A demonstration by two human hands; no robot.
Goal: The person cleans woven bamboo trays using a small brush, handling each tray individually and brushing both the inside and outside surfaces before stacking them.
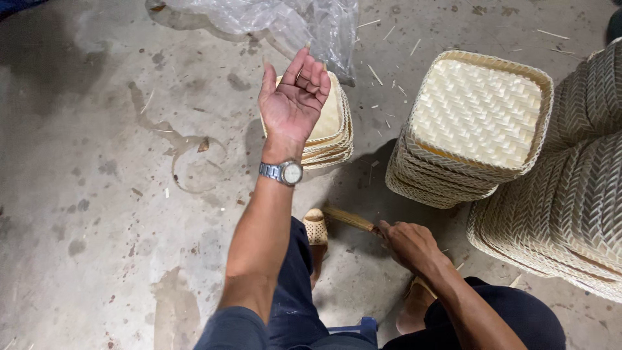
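Observation:
My left hand [295, 97] is raised palm up over the concrete floor, fingers loosely curled, holding nothing; a metal wristwatch [285, 172] sits on the wrist. Just behind that hand lies a small stack of woven bamboo trays [337, 139]. My right hand [408, 243] is low near my knee, closed around the end of a brownish stick-like tool [350, 219] that points left toward my sandalled foot [316, 228].
A taller stack of square woven baskets [476, 123] stands at the right, with more woven stacks [576, 194] at the far right edge. Crumpled clear plastic sheet [278, 19] lies at the top. Bamboo slivers litter the stained floor. A blue stool edge [363, 327] shows below.

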